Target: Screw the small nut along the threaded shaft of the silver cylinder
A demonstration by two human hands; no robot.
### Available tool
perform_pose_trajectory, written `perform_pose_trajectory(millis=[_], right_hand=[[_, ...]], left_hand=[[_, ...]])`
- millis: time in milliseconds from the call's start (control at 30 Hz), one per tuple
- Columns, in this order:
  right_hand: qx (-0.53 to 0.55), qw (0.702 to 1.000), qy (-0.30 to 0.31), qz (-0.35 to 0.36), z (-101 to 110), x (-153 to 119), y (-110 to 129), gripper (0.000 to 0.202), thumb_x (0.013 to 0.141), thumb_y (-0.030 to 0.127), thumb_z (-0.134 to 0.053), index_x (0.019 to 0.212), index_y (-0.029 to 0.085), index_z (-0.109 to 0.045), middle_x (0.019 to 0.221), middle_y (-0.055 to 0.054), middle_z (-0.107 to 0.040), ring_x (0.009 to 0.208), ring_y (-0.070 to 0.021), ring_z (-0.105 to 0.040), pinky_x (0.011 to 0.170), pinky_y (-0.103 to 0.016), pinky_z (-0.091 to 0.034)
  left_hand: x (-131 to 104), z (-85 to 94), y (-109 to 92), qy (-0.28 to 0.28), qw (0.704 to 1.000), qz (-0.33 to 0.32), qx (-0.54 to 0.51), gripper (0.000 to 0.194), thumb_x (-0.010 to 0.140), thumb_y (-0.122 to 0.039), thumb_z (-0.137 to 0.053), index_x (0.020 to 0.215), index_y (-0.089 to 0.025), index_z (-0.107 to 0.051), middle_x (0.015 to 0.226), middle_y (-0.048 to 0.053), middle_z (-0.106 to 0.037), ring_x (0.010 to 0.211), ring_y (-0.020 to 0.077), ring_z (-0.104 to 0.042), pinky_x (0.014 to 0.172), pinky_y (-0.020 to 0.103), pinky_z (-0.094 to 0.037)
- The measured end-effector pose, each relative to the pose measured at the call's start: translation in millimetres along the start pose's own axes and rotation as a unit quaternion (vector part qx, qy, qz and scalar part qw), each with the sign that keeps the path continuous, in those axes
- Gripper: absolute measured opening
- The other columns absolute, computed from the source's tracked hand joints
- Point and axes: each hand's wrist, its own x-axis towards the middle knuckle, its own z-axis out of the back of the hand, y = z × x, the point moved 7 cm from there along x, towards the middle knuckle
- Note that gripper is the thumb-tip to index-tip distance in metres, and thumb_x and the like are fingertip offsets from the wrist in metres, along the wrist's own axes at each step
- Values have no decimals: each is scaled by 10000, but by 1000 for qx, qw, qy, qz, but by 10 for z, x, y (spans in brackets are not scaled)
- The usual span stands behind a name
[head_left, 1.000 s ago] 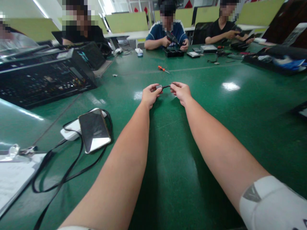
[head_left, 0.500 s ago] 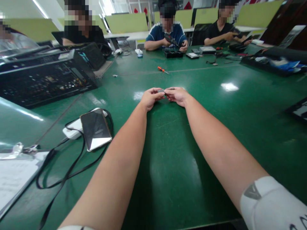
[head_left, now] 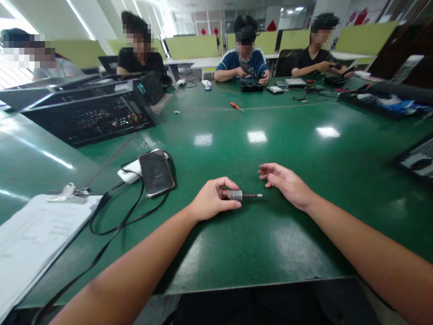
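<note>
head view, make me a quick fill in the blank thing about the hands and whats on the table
1. The left hand grips a gray part whose thin rod sticks out on the side of the ____ hand.
2. The phone overlaps an object coloured ____.
3. The screwdriver lies on a table coloured ____.

Missing words: right; white; green.

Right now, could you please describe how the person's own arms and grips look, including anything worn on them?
The left grip and right grip are ungloved human hands; no rings show. The left forearm and right forearm taper towards the wrists, with no watch or bracelet visible. No sleeve appears within the frame, and I see no cables or markings attached.
</note>
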Motion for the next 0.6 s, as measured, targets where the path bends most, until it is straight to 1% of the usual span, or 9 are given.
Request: perform_pose_trajectory(millis=[67,100,167,200,233,300,433,500,600], right_hand=[[-113,992,14,62,-140,-185,238,395,853,480,-691,1167,244,-644,1180,-103,-663,1096,-260,-631,853,-407,-546],[-171,979,16,107,-215,-245,376,411,840,470,-711,1179,249,-644,1202,-104,-652,1120,-270,-620,885,-428,-540],[-265,943,14,202,-349,-328,617,493,785,442,-773,1221,258,-631,1259,-108,-626,1190,-292,-587,986,-472,-504],[-296,925,14,237,-395,-355,692,537,760,425,-797,1240,260,-622,1283,-111,-614,1220,-301,-571,1033,-487,-479],[-316,913,18,258,-421,-372,726,570,742,411,-811,1255,260,-614,1305,-115,-602,1244,-308,-558,1068,-496,-458],[-333,906,40,258,-422,-379,683,594,731,399,-817,1270,263,-605,1344,-123,-574,1278,-318,-542,1088,-503,-451],[-325,919,87,207,-339,-362,455,562,726,368,-822,1238,258,-618,1375,-126,-545,1297,-316,-539,1081,-505,-463],[-320,923,96,190,-320,-350,389,480,729,315,-816,1172,251,-644,1358,-121,-556,1270,-306,-561,1064,-497,-475],[-301,933,90,173,-325,-331,366,305,748,253,-792,1032,252,-682,1295,-106,-603,1196,-289,-613,1020,-481,-501]], left_hand=[[-118,-87,-20,15,999,-17,24,407,589,-162,-916,873,-155,-624,904,21,-679,790,142,-678,743,276,-545],[-135,-117,-32,17,999,-29,37,390,607,-168,-908,873,-158,-623,912,18,-670,798,139,-670,755,278,-542],[-116,-154,-61,13,997,-50,62,364,626,-180,-895,866,-160,-622,916,18,-661,808,142,-661,776,289,-541],[-97,-168,-76,13,995,-59,75,356,631,-186,-892,864,-160,-623,919,21,-661,817,147,-660,788,295,-541],[-79,-180,-90,16,994,-66,86,351,634,-193,-890,863,-159,-625,926,27,-662,829,154,-659,798,303,-542],[-61,-198,-111,28,992,-73,97,353,638,-212,-890,868,-162,-627,954,42,-663,854,169,-659,809,317,-544],[-86,-194,-153,31,990,-89,102,352,657,-226,-882,879,-176,-614,983,55,-659,877,181,-661,800,321,-544],[-102,-191,-183,24,988,-104,112,341,665,-224,-877,881,-182,-617,977,57,-660,882,183,-660,793,316,-541],[-114,-183,-222,8,984,-122,126,324,674,-235,-871,873,-190,-619,975,63,-665,892,191,-661,795,325,-546]])
